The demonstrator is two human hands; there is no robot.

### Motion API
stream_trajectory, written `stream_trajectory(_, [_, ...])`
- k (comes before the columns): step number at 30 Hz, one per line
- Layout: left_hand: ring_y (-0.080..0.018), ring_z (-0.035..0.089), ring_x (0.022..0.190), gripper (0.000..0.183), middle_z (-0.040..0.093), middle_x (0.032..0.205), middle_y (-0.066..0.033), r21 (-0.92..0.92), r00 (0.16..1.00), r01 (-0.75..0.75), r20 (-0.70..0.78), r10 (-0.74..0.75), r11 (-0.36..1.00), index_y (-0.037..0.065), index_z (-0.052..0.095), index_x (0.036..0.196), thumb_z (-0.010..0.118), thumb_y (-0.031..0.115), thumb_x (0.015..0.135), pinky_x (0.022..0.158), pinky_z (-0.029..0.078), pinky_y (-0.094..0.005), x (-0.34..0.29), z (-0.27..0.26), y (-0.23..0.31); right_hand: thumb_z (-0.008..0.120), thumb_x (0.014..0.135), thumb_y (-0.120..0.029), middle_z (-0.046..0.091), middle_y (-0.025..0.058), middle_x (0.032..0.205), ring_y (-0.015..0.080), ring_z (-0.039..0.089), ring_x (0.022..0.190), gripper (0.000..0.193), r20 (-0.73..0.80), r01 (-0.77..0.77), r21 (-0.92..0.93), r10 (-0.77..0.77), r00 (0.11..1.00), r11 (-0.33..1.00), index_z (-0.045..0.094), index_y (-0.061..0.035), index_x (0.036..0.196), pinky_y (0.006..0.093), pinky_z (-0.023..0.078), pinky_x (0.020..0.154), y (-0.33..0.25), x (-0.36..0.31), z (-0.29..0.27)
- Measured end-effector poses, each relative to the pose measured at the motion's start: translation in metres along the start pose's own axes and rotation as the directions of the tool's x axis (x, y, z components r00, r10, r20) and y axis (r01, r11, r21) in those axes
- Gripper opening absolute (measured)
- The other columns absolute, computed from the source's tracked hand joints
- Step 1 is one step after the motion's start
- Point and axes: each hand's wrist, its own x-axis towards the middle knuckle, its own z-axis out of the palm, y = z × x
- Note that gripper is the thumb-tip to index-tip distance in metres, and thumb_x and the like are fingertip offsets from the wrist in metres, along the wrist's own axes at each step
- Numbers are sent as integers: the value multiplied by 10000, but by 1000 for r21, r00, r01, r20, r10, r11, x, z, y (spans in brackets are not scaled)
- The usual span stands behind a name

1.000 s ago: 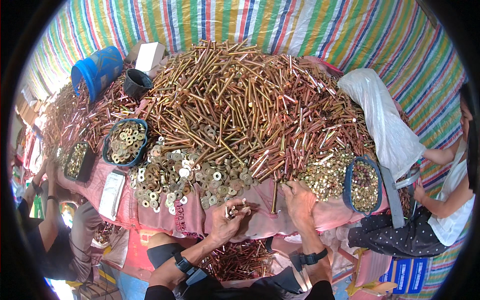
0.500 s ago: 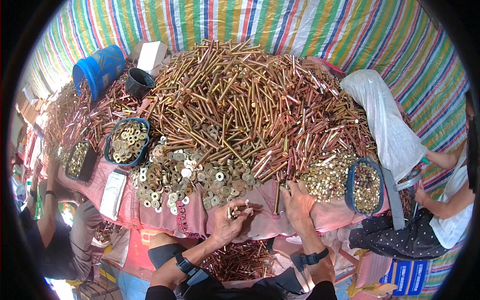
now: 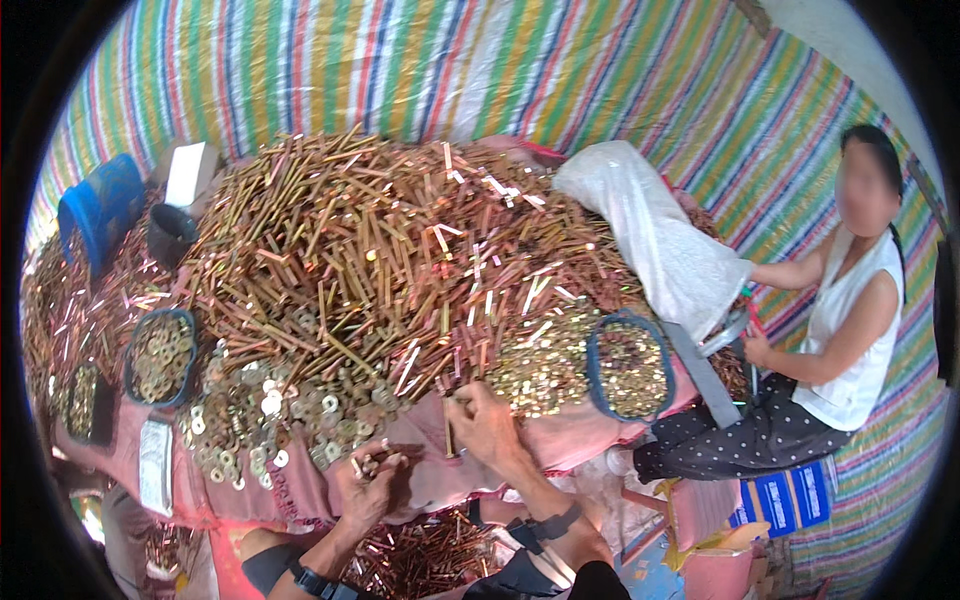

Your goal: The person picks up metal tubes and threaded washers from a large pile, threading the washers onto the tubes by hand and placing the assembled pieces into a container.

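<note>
At the near edge of a pink cloth (image 3: 554, 438), my left hand (image 3: 366, 488) curls around small metal pieces (image 3: 366, 462) while my right hand (image 3: 487, 428), apart from it, bends its fingers beside a lone bolt (image 3: 449, 432); whether they grip it, I cannot tell. Washers (image 3: 300, 412) lie left, small gold-coloured parts (image 3: 545, 362) right, a bolt heap (image 3: 350, 240) beyond.

White lettering (image 3: 774, 492) on blue packaging (image 3: 772, 516), illegible.
</note>
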Motion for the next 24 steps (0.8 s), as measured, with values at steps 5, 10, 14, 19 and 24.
stream_trajectory(5, [-194, 741, 871, 268, 708, 1014, -119, -47, 1000, 4, -7, -4, 999, -59, 589, 1223, 703, -32, 982, 789, 607, -319, 2, -6, -14, 627, 1058, -134, 741, 116, 970, 147, 717, 820, 315, 257, -253, 480, 142, 956, 840, 623, 21, 1333, 295, 594, 699, -5, -4, 6])
stream_trajectory(10, [-206, 712, 827, 277, 699, 970, -128, 44, 997, -71, 22, 70, 997, -32, 555, 1221, 703, -3, 988, 752, 580, -325, 5, -8, -15, 611, 1084, -201, 747, 147, 1027, 171, 724, 886, 430, 379, -273, 530, 64, 923, 803, 578, 66, 1420, 302, 609, 740, -3, -3, 16])
stream_trajectory(14, [-217, 725, 909, 258, 709, 981, -128, -7, 998, -38, 52, 38, 999, -52, 568, 1227, 664, -42, 988, 819, 604, -340, 6, -6, -14, 628, 1076, -209, 748, 121, 1059, 166, 722, 941, 419, 378, -235, 684, -61, 924, 691, 594, 46, 1407, 313, 602, 801, -10, -6, 19])
stream_trajectory(19, [-214, 725, 1016, 293, 735, 1055, -101, 174, 985, -89, 161, 61, 981, -58, 626, 1251, 580, -125, 969, 913, 609, -349, 4, -11, -9, 640, 1063, -138, 744, 102, 1141, 150, 721, 958, 334, 486, -370, 709, -37, 873, 600, 644, 17, 1359, 286, 594, 842, -20, -12, 16])
stream_trajectory(24, [-99, 713, 925, 268, 776, 1002, -59, 191, 996, -76, 61, 65, 979, -24, 709, 1218, 673, -79, 959, 822, 575, -242, 1, -6, -6, 648, 1047, -81, 747, 79, 1062, 132, 711, 899, 317, 456, -326, 709, -54, 888, 626, 654, 35, 1341, 275, 586, 801, -25, -16, 11])
